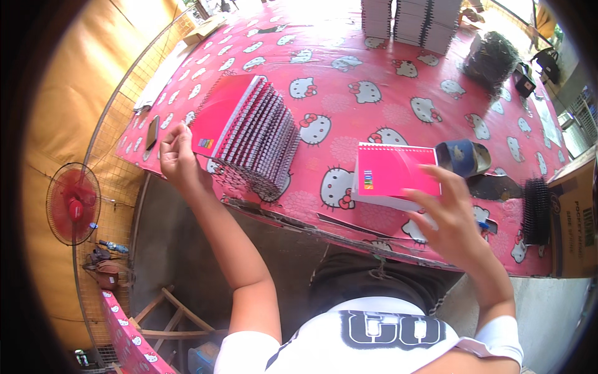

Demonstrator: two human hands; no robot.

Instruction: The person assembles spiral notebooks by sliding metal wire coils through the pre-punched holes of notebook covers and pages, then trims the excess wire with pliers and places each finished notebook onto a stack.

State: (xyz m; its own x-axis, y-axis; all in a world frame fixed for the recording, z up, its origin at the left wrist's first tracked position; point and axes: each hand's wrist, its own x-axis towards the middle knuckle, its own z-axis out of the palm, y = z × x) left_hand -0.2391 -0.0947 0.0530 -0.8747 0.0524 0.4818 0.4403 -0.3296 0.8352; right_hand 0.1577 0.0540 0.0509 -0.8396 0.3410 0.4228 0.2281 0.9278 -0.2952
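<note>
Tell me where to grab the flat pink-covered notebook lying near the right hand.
Probably the near long edge of the flat pink-covered notebook, approached from the person's side: it lies flat, its wire spiral runs along the far edge, and the right hand hovers over that near right corner.

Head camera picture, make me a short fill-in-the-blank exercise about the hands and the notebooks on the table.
1. The left hand is closed into a loose ____ beside the leaning row of spiral notebooks.
2. The right hand reaches over a notebook stack whose top cover is ____.
3. The tablecloth shows white cartoon ____ faces.

Missing words: fist; pink; cat
</note>
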